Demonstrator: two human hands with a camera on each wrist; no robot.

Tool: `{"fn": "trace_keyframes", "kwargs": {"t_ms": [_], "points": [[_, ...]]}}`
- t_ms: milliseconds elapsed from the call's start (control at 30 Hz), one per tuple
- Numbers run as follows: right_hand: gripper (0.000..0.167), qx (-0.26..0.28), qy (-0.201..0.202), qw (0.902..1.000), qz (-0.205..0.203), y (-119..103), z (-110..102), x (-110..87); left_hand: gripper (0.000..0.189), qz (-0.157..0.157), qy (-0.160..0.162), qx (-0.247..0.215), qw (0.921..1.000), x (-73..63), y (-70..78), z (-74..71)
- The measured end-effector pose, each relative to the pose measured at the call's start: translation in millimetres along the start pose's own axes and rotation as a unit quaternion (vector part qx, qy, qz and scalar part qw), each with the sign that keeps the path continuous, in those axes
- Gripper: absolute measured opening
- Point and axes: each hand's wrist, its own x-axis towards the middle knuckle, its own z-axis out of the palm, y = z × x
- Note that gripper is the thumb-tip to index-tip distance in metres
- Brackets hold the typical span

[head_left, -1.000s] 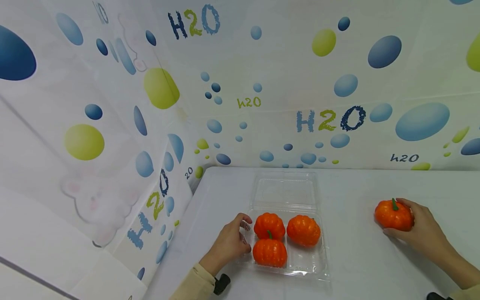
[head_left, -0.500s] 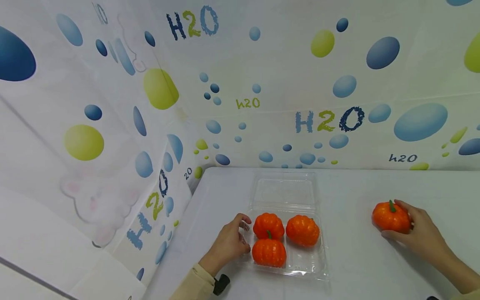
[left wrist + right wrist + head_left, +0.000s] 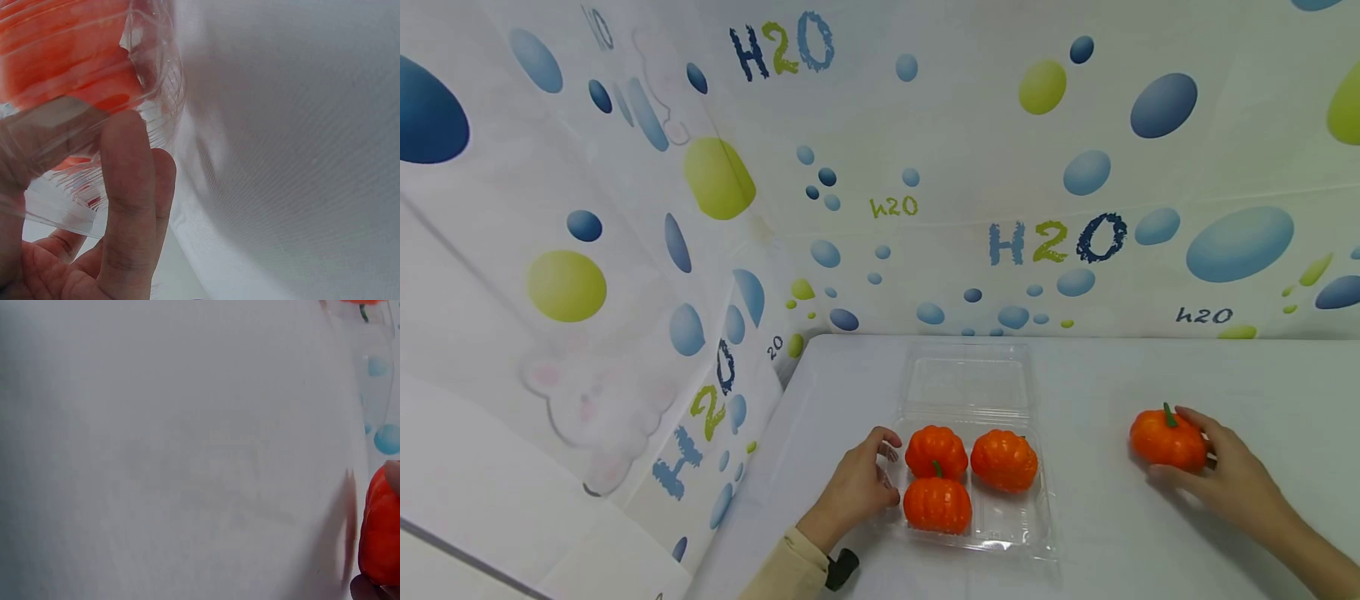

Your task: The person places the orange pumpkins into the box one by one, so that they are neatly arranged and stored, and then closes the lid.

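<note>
My right hand (image 3: 1240, 483) grips a small orange toy pumpkin (image 3: 1163, 443) with a green stem, to the right of a clear plastic clamshell box (image 3: 1011, 527). In the right wrist view this pumpkin (image 3: 380, 540) shows at the right edge, its shadow lying apart from it on the table. Three similar pumpkins sit in the box: one back left (image 3: 936, 450), one front left (image 3: 937, 507), one back right (image 3: 1004, 460). At the box's left side, my left hand (image 3: 859, 482) holds the rim; the left wrist view shows its fingers (image 3: 128, 181) bent against the ribbed plastic wall.
The box's transparent lid (image 3: 970, 379) lies folded back behind it on the white table (image 3: 1097, 392). A white sheet (image 3: 940, 133) printed with blue and green ovals hangs along the back and left.
My right hand has carried its pumpkin a little to the left, toward the box. The left hand and the three boxed pumpkins keep their places.
</note>
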Motion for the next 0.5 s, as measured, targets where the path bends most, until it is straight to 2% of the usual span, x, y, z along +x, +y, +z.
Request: {"fn": "trace_keyframes", "kwargs": {"t_ms": [267, 500], "points": [[0.1, 0.047, -0.015, 0.9987, -0.007, -18.2, 6.8, -14.9, 0.063, 0.001, 0.002, 0.003, 1.0, 0.3, -0.8, 0.5], [0.091, 0.05, -0.019, 0.9983, -0.022, -35.0, 13.5, -24.1, 0.062, 0.007, 0.006, -0.003, 1.0, -0.7, -1.0, 0.7]]}}
